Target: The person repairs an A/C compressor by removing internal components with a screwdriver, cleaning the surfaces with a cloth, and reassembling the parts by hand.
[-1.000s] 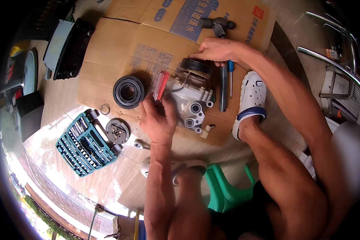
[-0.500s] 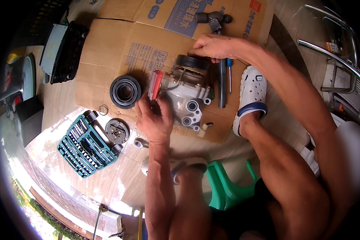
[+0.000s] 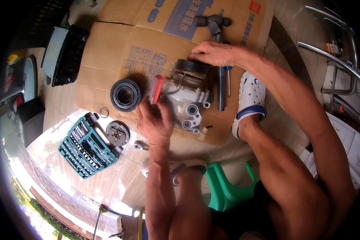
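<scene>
Gripped red-handled tool [image 3: 156, 89] in left hand [image 3: 154, 122]; right hand [image 3: 213, 53] clamped on compressor [image 3: 186, 96].
Risked slipping off the cardboard [image 3: 108, 52] under prying.

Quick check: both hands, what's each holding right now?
Left hand: closed on the red-handled tool.
Right hand: gripping the black pulley end of the compressor.

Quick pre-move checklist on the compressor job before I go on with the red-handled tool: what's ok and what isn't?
1. Left hand on red-handled tool: ok, grip closed on it.
2. Right hand steadying the compressor at its black end: ok.
3. Compressor resting on the cardboard: ok.
4. Tool tip seated on the compressor: cannot tell, hidden.
5. Black pulley clear of the hands: ok, lying apart.
6. Socket set within reach: ok, open by the left forearm.
</scene>
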Demonstrator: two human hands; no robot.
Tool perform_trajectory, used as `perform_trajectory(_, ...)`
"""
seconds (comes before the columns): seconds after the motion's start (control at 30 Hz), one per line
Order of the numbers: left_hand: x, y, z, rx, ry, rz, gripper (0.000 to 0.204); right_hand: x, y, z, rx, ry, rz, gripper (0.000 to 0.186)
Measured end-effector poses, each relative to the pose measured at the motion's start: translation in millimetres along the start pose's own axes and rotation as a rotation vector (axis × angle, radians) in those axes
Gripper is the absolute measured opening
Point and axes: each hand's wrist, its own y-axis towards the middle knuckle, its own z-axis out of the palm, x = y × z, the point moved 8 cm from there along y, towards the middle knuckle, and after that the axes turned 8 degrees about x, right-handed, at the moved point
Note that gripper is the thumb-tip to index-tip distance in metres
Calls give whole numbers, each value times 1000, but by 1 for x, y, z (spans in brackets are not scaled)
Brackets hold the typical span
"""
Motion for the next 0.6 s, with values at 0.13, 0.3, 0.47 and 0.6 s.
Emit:
perform_trajectory(0.13, -5, 2, -3, 15, 7, -6, 29, 5, -2, 0, -73, -57, 30, 48)
perform_trajectory(0.3, -26, 4, -3, 76, 17, -40, 27, 8, -21, -18, -191, -388, 134, 49)
perform_trajectory(0.47, -28, -6, -5, 113, 64, -82, 30, 35, -81, -27, -420, -6, 104, 47)
perform_trajectory(0.6, -37, -1, -12, 148, 25, -137, 36, 70, -123, -8, -507, 261, -17, 50)
